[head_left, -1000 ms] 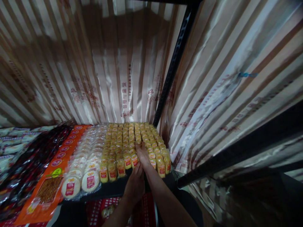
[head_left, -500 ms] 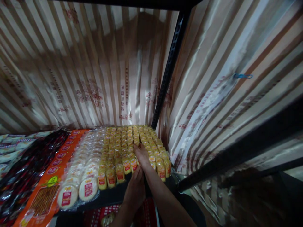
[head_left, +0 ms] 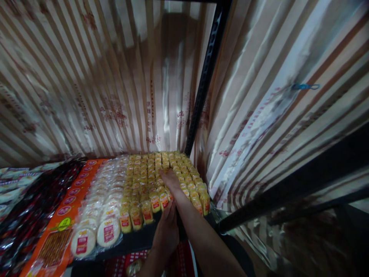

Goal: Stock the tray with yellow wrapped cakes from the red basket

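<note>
Small yellow packaged cakes point(head_left: 138, 173) with red and orange labels stand in tight rows on a dark shelf. My right hand point(head_left: 170, 181) reaches over these rows from the right, its fingers curved down on the packets; the fingertips are partly hidden. Below it, my left hand point(head_left: 166, 227) is at the front edge, fingers pressed together against a front packet with an orange label point(head_left: 170, 196). Left of the yellow packets lie rows of round white cakes point(head_left: 108, 232) in clear wrap. The lower front packets beside my left hand are partly covered by it.
An orange snack bag point(head_left: 53, 246), dark shiny packets point(head_left: 31, 207) and white packets point(head_left: 14, 175) lie further left. A black shelf post point(head_left: 206, 80) rises behind, and a dark bar point(head_left: 259, 206) crosses at right. Pleated printed curtains point(head_left: 129, 77) hang around. Below is a red basket point(head_left: 184, 257).
My right hand has moved slightly farther back and left over the yellow packets. My left hand has shifted slightly up and right at the front. The view has turned slightly.
</note>
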Tool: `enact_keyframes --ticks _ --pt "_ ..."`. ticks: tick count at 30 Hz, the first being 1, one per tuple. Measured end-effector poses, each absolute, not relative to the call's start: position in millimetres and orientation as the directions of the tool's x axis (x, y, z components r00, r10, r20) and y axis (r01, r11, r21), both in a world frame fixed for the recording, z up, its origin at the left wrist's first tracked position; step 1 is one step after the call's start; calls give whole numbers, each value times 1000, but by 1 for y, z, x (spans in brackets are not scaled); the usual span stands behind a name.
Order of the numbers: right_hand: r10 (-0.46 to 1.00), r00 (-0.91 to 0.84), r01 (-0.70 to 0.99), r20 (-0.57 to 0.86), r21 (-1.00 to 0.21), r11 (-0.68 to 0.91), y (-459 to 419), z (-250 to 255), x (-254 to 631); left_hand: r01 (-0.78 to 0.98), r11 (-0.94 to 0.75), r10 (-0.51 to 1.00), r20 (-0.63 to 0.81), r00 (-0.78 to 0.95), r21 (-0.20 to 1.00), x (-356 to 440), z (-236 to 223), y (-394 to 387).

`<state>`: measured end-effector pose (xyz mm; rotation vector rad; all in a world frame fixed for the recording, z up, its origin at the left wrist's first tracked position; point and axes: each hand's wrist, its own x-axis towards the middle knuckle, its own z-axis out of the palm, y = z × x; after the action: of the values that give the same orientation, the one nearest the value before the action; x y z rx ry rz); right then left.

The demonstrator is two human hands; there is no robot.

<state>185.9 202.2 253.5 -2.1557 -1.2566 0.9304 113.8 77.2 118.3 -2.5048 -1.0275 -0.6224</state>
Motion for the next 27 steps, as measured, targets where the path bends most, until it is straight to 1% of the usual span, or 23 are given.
enact_keyframes --ticks 5,9,18,27 --pt "885 331 560 -328 -687 -464 211 249 189 751 -624 575 526 627 -213 116 123 78" --pt "888 304 553 -346 -695 -460 212 250 189 733 -632 544 530 650 -250 115 133 77" --pt "900 312 521 -305 -736 -431 217 251 192 739 -634 540 553 635 -229 113 147 76" --pt "916 302 470 -262 -795 -383 233 240 194 725 -632 549 502 668 -273 114 143 75"
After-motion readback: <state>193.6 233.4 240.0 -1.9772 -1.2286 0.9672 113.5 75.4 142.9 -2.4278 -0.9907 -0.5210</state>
